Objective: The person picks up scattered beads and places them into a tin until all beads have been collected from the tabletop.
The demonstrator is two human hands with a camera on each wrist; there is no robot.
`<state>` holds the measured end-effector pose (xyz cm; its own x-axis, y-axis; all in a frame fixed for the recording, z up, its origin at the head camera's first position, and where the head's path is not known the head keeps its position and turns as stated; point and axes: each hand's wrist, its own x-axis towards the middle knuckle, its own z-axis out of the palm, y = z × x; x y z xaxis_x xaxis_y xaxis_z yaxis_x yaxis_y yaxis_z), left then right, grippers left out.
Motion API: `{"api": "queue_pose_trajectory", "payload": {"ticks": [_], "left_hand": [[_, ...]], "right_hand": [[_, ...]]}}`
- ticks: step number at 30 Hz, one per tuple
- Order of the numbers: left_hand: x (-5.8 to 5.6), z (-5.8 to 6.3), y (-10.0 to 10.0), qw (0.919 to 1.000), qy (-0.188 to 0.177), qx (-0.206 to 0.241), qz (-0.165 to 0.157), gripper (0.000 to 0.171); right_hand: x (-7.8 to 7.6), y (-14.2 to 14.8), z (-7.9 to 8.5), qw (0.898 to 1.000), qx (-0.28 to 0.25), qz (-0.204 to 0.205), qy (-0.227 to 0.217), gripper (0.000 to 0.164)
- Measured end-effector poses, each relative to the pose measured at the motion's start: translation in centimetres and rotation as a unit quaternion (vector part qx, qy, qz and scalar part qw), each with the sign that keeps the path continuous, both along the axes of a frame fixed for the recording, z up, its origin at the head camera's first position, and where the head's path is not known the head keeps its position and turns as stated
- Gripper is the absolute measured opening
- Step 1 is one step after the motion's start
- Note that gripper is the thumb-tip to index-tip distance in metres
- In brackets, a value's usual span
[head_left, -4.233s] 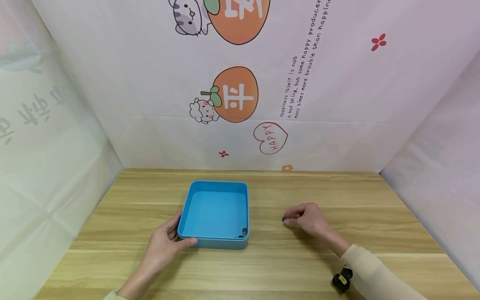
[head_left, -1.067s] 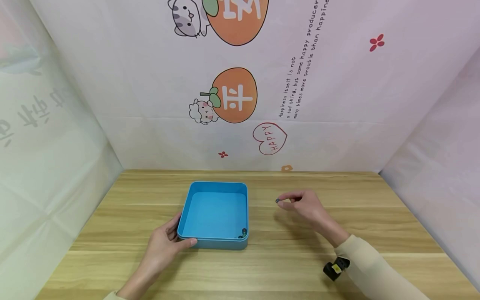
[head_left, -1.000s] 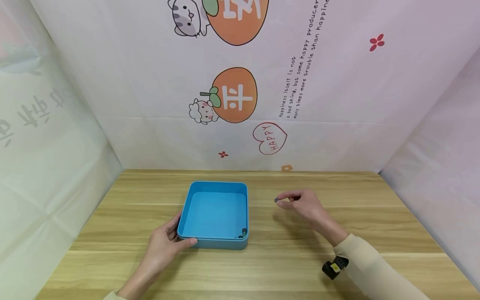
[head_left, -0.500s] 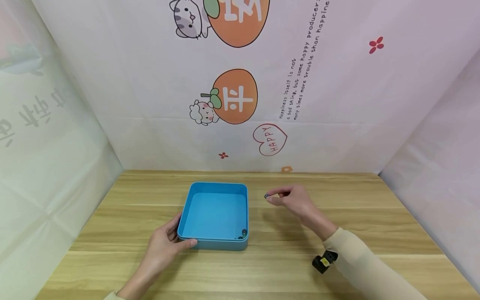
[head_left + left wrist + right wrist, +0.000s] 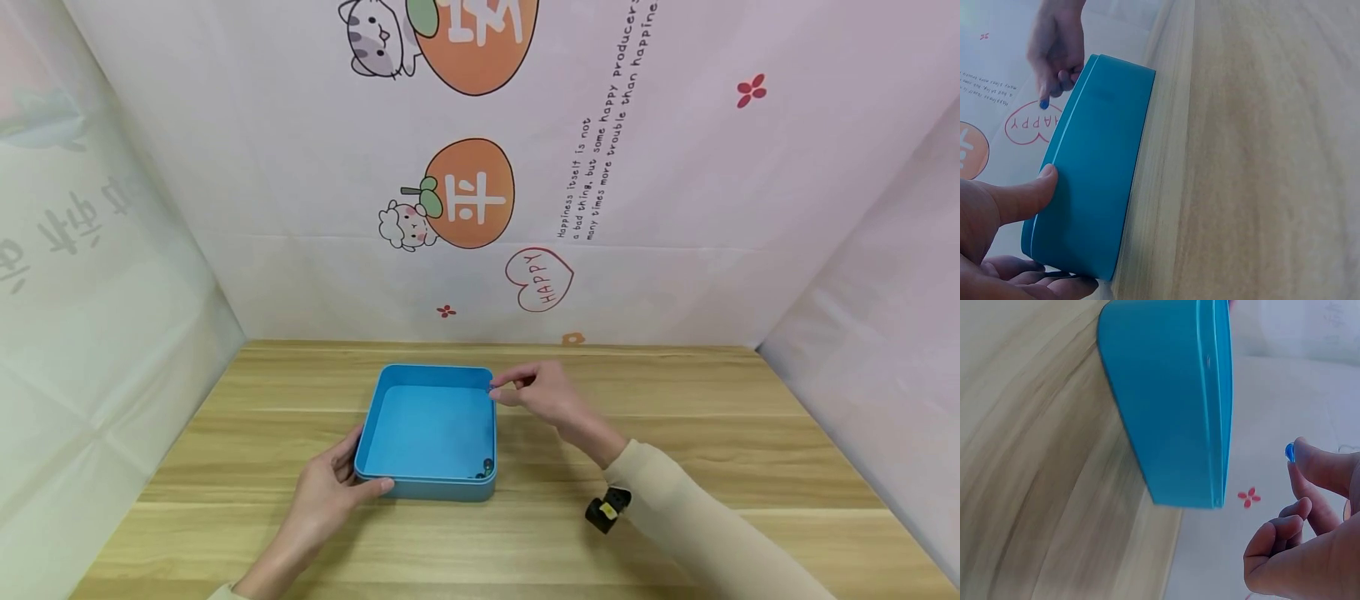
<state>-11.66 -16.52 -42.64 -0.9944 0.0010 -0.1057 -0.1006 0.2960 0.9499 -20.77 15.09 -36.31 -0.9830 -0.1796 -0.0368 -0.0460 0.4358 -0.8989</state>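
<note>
A square, open-topped blue box [image 5: 431, 429] stands on the wooden table. My left hand [image 5: 322, 493] grips its near left corner, the thumb [image 5: 1032, 195] on the front wall and the fingers round the left side. Between thumb and forefinger my right hand [image 5: 546, 395] pinches a small blue glass marble [image 5: 1290, 452]. In the head view those fingertips overlap the box's right rim near the far corner; the right wrist view shows the marble higher than the rim. A few dark marbles [image 5: 487, 464] lie inside, in the near right corner.
Bare wood of the table [image 5: 675, 425] extends to the right of the box. A white printed sheet [image 5: 660, 275] rises behind the table's far edge, with white sheets at both sides. A small black device [image 5: 607, 510] hangs at the right sleeve.
My right hand has lifted the marble off the table on the right and carried it left and away from me, up to the box's rim. The left hand and box have stayed put.
</note>
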Motion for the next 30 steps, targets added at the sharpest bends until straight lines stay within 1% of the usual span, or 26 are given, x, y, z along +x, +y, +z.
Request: {"api": "queue_pose_trajectory", "payload": {"ticks": [8,13,21,30], "left_hand": [[-0.1,0.0,0.0,1.0,0.003,0.002,-0.002,0.103],[0.0,0.1,0.0,1.0,0.004,-0.004,-0.002,0.103],[0.0,0.1,-0.1,1.0,0.002,-0.009,-0.001,0.103],[0.1,0.1,-0.1,1.0,0.004,-0.006,-0.003,0.103]], "right_hand": [[-0.1,-2.9,0.2,1.0,-0.009,0.029,0.008,0.008],[-0.4,-4.5,-0.2,0.999,-0.001,0.042,0.01,0.006],[-0.7,-6.6,-1.0,0.997,0.014,0.07,0.037,0.006],[-0.8,-8.2,-1.4,0.996,0.039,0.071,0.029,0.005]]}}
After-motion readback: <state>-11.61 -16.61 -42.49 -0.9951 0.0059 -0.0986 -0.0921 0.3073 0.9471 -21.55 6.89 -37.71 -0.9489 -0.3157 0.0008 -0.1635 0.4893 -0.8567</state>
